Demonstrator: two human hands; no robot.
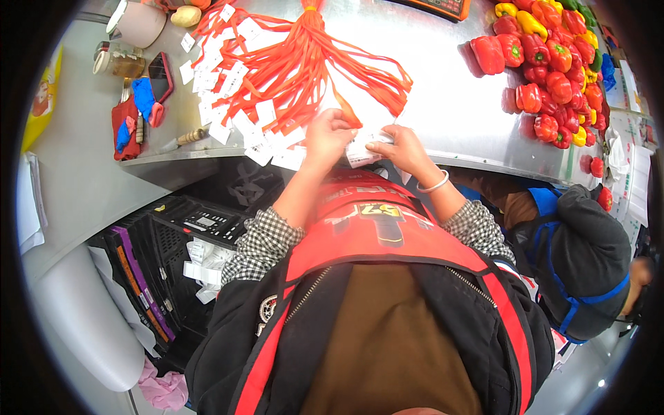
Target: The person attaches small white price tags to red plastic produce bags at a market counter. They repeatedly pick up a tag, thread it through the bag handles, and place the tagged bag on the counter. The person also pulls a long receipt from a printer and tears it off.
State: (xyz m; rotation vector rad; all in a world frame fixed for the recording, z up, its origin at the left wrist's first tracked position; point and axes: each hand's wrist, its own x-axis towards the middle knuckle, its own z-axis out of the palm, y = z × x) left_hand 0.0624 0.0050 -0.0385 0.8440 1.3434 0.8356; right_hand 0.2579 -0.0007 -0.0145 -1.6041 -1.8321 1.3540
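A bundle of orange ribbons (311, 57), tied at its top, fans out over the metal table (441, 104). White labels (251, 124) bearing print and codes hang on many ribbon ends at the left. At the table's front edge, my left hand (332, 135) pinches the end of one orange ribbon. Close to its right, my right hand (402, 148) grips printed white labels (363, 150) between thumb and fingers. The labels lie between both hands, just above the red apron (373, 223).
Many bell peppers (560, 85) are piled at the right. A scale (446, 8) stands at the back. At the left are a phone (161, 77), a jar (119, 63), a pitcher (137, 23) and a wooden-handled tool (191, 137). A co-worker (576, 259) is below right; black crates (171, 259) are below left.
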